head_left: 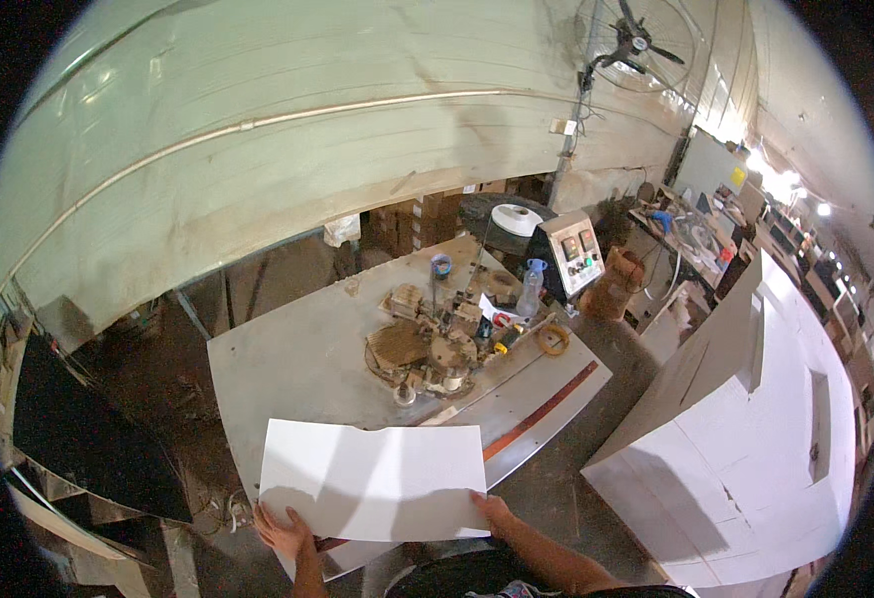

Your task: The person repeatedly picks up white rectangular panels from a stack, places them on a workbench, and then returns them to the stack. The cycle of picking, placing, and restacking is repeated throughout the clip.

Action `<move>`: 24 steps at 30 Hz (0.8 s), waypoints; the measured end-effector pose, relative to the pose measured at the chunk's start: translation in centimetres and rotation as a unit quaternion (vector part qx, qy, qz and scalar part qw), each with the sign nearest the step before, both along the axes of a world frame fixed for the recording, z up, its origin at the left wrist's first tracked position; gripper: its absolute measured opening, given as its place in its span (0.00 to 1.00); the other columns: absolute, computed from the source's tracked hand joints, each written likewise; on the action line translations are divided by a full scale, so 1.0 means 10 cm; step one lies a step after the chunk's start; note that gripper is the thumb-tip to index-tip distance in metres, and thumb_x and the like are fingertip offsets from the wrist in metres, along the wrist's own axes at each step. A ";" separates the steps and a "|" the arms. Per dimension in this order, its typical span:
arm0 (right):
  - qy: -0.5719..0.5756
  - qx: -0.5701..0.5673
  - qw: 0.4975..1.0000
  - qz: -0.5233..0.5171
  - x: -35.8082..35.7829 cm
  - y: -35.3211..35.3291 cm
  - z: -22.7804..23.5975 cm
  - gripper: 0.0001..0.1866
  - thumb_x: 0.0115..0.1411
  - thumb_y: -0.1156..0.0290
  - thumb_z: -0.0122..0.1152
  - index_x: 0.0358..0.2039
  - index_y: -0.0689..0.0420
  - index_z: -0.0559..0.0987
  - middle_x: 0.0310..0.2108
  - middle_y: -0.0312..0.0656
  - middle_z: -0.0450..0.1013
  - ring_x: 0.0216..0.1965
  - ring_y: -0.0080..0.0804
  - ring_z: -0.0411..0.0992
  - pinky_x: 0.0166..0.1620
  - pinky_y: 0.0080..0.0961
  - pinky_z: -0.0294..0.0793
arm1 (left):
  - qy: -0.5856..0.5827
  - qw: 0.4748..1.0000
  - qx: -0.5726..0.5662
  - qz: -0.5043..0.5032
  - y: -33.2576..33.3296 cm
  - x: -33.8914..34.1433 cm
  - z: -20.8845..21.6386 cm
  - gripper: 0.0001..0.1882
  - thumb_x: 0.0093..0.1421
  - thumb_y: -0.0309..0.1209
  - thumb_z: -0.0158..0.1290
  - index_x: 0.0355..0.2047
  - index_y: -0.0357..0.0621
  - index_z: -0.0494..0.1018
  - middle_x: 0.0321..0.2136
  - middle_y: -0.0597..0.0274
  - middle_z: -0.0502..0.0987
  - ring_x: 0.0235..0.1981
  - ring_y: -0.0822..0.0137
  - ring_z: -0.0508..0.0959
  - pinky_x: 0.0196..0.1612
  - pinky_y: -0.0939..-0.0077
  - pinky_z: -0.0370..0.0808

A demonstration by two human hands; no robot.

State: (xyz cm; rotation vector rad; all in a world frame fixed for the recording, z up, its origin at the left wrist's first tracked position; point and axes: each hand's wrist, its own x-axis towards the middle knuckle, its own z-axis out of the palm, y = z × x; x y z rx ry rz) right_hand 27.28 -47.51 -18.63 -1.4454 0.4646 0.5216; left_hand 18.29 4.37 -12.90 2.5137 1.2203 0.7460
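A white rectangular board is held level in front of me, over the near edge of the grey worktable. My left hand grips its lower left corner, thumb over the top face. At the opposite end, my right hand is closed on the lower right edge, with the fingers beneath hidden by the board. Just beyond the board sits a dusty bench machine with round plates and small rollers.
Right of the machine stand a clear bottle, a tape roll and a control box. A white spool lies behind. Large stacked white panels flank me on the right; a black panel leans at left. A fan hangs above.
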 end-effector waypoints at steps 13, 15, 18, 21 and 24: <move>-0.060 -0.180 0.975 0.119 0.35 -1.95 0.49 0.32 0.80 0.45 0.66 0.65 0.62 0.83 0.53 0.53 0.86 0.54 0.48 0.83 0.56 0.46 0.83 | 0.118 0.973 -0.109 0.163 -1.73 0.35 0.10 0.51 0.55 0.72 0.71 0.74 0.67 0.75 0.71 0.46 0.69 0.72 0.36 0.63 0.74 0.26 0.56; -0.069 -0.050 0.996 0.023 0.41 -2.57 0.51 0.36 0.77 0.44 0.69 0.72 0.61 0.79 0.59 0.61 0.84 0.61 0.59 0.83 0.59 0.51 0.83 | 0.060 0.982 -0.113 0.136 -2.39 0.36 0.07 0.53 0.54 0.72 0.71 0.75 0.63 0.74 0.73 0.44 0.66 0.75 0.34 0.61 0.78 0.23 0.49; -0.083 -0.198 0.974 0.067 0.63 -3.55 0.52 0.35 0.76 0.55 0.73 0.75 0.60 0.76 0.64 0.51 0.80 0.62 0.45 0.78 0.63 0.47 0.80 | 0.092 0.976 -0.157 0.123 -3.35 0.51 0.17 0.55 0.55 0.72 0.72 0.77 0.63 0.71 0.76 0.45 0.63 0.77 0.32 0.58 0.79 0.24 0.46; -0.103 -0.262 0.959 0.031 0.90 -4.27 0.59 0.37 0.77 0.63 0.73 0.81 0.59 0.71 0.69 0.52 0.77 0.67 0.45 0.75 0.69 0.44 0.76 | 0.112 0.968 -0.218 0.053 -4.11 0.74 0.36 0.57 0.57 0.71 0.73 0.80 0.62 0.68 0.78 0.45 0.60 0.79 0.31 0.56 0.80 0.24 0.45; -0.197 -0.241 0.950 0.006 1.06 -4.77 0.76 0.44 0.76 0.60 0.73 0.86 0.57 0.63 0.81 0.52 0.66 0.78 0.46 0.66 0.79 0.44 0.65 | 0.129 0.967 -0.220 0.027 -4.74 1.06 0.50 0.57 0.56 0.69 0.74 0.80 0.60 0.68 0.74 0.46 0.63 0.76 0.34 0.58 0.78 0.27 0.49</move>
